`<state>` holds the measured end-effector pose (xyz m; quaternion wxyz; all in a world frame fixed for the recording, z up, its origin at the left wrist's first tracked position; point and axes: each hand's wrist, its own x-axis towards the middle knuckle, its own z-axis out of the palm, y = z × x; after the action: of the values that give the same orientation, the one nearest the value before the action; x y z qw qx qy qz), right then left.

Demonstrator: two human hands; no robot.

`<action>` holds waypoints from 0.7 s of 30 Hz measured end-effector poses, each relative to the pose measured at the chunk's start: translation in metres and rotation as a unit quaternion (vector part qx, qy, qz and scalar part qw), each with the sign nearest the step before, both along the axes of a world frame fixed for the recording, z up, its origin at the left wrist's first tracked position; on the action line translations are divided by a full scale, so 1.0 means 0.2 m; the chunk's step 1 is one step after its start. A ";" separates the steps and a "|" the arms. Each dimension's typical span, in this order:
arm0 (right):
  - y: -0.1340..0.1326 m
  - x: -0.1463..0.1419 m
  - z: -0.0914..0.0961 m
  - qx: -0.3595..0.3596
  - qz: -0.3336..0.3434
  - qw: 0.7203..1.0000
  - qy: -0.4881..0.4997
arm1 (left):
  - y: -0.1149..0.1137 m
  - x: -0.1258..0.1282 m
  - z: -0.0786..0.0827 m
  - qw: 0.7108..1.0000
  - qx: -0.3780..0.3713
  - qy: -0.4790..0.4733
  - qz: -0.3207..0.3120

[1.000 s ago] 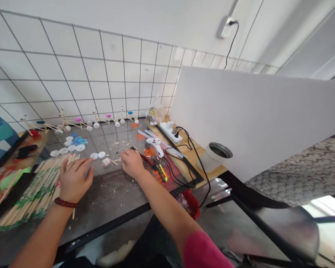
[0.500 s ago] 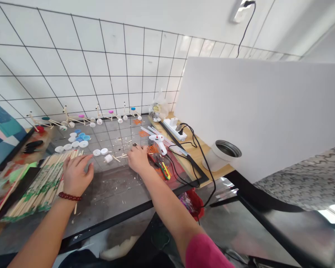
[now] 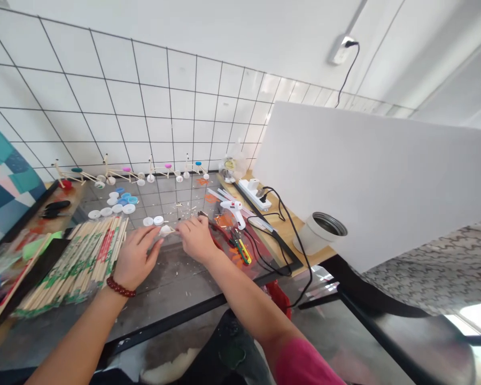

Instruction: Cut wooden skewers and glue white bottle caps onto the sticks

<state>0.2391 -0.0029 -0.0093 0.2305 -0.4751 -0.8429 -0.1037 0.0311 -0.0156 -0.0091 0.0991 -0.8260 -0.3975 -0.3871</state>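
Two hands of mine meet at one small thing. My left hand [image 3: 136,259] lies low on the table [image 3: 164,291] with the fingers stretched out, and the tips touch a little white cap [image 3: 165,231]. My right hand [image 3: 195,241] is on the other side of that cap, knuckles up and fingers curled down. I think both hands are there because the cap is tiny and would slide about under just one. I cannot tell if either hand pinches it or only touches it, since the fingertips hide that spot.

Lots of wooden sticks [image 3: 84,256] lie in a heap just beside my left wrist, near enough to grab. Two more white caps [image 3: 153,220] sit just behind the one I touch. The glue gun [image 3: 234,207] rests near my right hand. Its cord runs to the power strip [image 3: 256,193], and I think that is why it sits on that side. The little stick models [image 3: 116,174] stand in a row by the wall, well apart from my hands, where I guess they will not get bumped.
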 end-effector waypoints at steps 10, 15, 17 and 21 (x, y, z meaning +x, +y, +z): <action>-0.02 -0.04 -0.03 0.036 0.078 0.995 0.054 | 0.00 0.00 -0.05 0.998 -0.050 -0.035 -0.022; 0.00 -0.01 -0.02 0.039 0.082 0.994 0.067 | 0.00 0.00 -0.05 0.997 -0.052 -0.052 -0.018; 0.00 0.00 -0.03 0.044 0.095 0.993 0.058 | -0.01 0.01 -0.05 0.997 -0.057 -0.049 -0.021; -0.01 0.00 -0.03 0.057 0.103 0.991 0.066 | -0.01 0.02 -0.05 0.996 -0.065 -0.049 -0.025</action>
<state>0.2393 -0.0039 -0.0149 0.3217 -0.3774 -0.8631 -0.0956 0.0343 -0.0179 -0.0193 0.0155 -0.8205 -0.4051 -0.4029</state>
